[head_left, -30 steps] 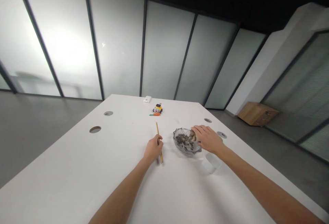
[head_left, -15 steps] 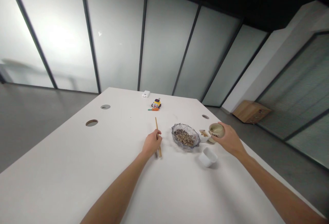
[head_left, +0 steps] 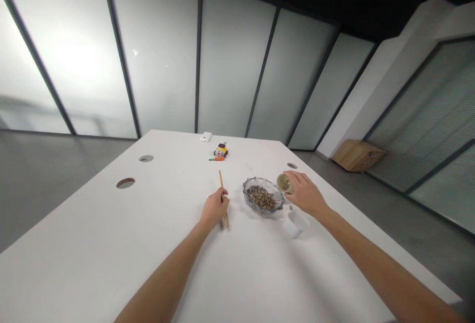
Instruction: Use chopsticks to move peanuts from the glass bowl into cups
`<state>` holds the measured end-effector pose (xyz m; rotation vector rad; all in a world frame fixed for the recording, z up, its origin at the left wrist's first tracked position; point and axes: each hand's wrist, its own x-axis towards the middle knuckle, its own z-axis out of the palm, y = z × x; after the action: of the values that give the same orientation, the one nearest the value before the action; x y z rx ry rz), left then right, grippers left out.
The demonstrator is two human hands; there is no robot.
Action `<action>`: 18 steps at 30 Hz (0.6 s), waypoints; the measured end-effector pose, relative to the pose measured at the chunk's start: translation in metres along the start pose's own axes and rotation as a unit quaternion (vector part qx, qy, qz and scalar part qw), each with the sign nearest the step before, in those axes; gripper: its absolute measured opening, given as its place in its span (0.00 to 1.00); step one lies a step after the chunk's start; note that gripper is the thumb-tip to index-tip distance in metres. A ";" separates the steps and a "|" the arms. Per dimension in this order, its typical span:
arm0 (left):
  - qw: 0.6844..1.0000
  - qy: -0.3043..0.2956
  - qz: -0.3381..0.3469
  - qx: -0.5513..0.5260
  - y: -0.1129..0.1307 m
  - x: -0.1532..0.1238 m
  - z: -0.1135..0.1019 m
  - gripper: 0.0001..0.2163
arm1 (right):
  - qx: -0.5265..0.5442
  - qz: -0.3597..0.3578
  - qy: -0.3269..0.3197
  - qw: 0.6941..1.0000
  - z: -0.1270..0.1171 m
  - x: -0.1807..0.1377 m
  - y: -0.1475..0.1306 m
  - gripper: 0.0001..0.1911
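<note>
My left hand [head_left: 214,208] rests on the white table [head_left: 111,244], its fingers curled round a pair of wooden chopsticks [head_left: 222,198] that point away from me. My right hand [head_left: 305,195] grips a small beige cup [head_left: 284,183], tipped on its side with the mouth facing the glass bowl [head_left: 262,197]. That bowl holds dark seeds and stands between my two hands. A small white cup [head_left: 295,222] sits on the table just under my right wrist.
A small yellow toy [head_left: 220,151] with an orange carrot piece and a white box [head_left: 205,137] lie at the table's far end. Round cable holes [head_left: 125,183] mark the left side. Frosted glass panels stand behind; a wooden box [head_left: 357,155] sits on the floor at right.
My right hand lifted the beige cup off to the right of the bowl, then brought it back and tilted it toward the bowl's rim. The left hand stayed on the chopsticks.
</note>
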<state>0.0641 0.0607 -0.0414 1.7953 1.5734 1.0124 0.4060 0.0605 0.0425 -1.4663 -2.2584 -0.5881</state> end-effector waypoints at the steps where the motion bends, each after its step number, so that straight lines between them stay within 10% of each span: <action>1: 1.000 -0.002 -0.001 -0.001 0.000 0.000 0.000 0.09 | -0.040 -0.058 -0.017 0.997 -0.002 0.006 -0.004 0.30; 10: 1.000 -0.012 -0.004 -0.015 0.000 -0.001 0.000 0.09 | -0.165 -0.259 -0.072 0.949 -0.006 0.031 -0.014 0.29; 18: 1.000 -0.013 -0.002 -0.001 0.001 -0.001 -0.001 0.09 | -0.051 -0.051 -0.039 0.997 -0.015 0.010 0.010 0.26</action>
<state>0.0642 0.0593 -0.0402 1.7966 1.5599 0.9848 0.4124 0.0639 0.0614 -1.4515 -2.4070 -0.6967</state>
